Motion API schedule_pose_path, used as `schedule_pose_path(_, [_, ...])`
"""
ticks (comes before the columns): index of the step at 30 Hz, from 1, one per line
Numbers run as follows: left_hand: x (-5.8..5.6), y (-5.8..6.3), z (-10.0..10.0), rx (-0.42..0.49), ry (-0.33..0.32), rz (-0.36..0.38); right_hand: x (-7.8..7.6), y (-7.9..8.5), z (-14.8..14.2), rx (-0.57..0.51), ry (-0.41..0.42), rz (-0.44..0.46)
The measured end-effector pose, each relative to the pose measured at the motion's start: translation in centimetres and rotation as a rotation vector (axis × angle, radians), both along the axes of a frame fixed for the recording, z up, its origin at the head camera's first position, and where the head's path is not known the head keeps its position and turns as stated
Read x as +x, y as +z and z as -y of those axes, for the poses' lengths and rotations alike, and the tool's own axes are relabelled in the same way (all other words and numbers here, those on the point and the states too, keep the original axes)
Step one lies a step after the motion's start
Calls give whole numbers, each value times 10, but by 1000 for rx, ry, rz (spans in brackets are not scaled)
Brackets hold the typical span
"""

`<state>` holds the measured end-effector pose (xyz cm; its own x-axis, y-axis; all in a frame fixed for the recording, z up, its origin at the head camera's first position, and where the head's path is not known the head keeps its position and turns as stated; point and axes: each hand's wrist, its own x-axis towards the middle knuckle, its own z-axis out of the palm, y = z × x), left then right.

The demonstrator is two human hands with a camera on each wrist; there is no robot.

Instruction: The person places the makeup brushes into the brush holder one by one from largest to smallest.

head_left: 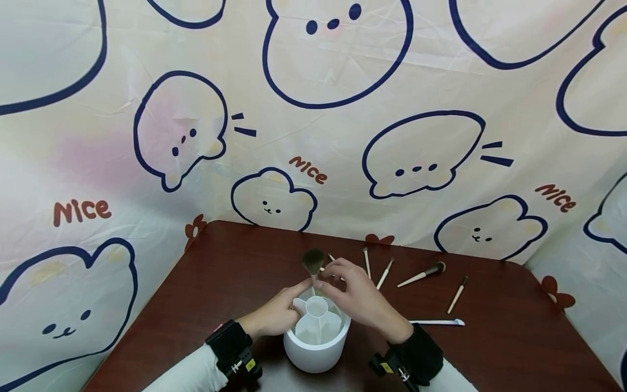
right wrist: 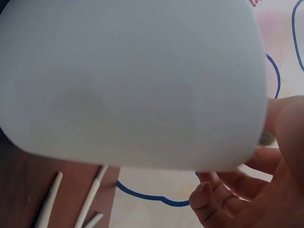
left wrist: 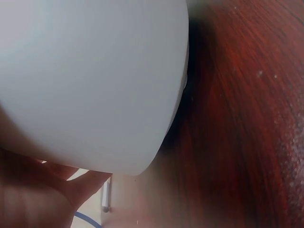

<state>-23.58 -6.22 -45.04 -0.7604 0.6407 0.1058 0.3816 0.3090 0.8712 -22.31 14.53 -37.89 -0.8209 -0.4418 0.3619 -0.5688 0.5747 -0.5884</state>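
Resting L hand (head_left: 273, 313), forefinger (head_left: 302, 285) straight, at 10 o'clock of white pot (head_left: 315, 355); holding brush (head_left: 313, 261) head-up at 12 o'clock, pinched in R hand (head_left: 361, 296). Prob. mid-slotting; next calls for seating it, then letting go.

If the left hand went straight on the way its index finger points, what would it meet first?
Most likely the dark-bristled makeup brush: the left hand has its index fingertip right by it, with the right hand just beyond. Depth is unclear, so I can't tell whether finger and brush touch.
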Motion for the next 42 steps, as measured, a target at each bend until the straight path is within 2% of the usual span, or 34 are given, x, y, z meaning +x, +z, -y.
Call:
schedule_pose_path(4, [2, 1, -1, 27, 6, -6, -3, 11, -18, 59, -51, -79])
schedule_pose_path(9, [3, 0, -3, 50, 2, -23, -20, 30, -68, 108, -234, -191])
schedule_pose_path(11, [3, 0, -3, 45, 8, -21, -30, 35, -94, 129, -314, -182])
schedule_pose_path(14, [3, 0, -3, 34, 22, -16, -49, 34, -133, 183, -413, -117])
schedule_pose_path(17, [3, 0, -4, 27, 31, -8, -64, 24, -168, 234, -473, -17])
schedule_pose_path(20, [3, 0, -4, 31, 28, 1, -73, 7, -196, 278, -498, 88])
schedule_pose_path(23, [4, 0, -4, 36, 22, 12, -78, -14, -211, 310, -522, 206])
schedule_pose_path(26, [4, -1, -4, 32, 24, 15, -82, -30, -218, 329, -593, 300])
schedule_pose_path(30, [3, -2, -2, 29, 24, 15, -87, -46, -217, 336, -700, 340])
schedule_pose_path(33, [3, -3, -2, 19, 29, 31, -91, -55, -214, 333, -736, 340])
schedule_pose_path(38, [3, -3, -2, 13, 35, 61, -96, -63, -211, 313, -740, 374])
schedule_pose_path(42, [3, -2, -2, 16, 31, 63, -96, -65, -209, 248, -716, 423])
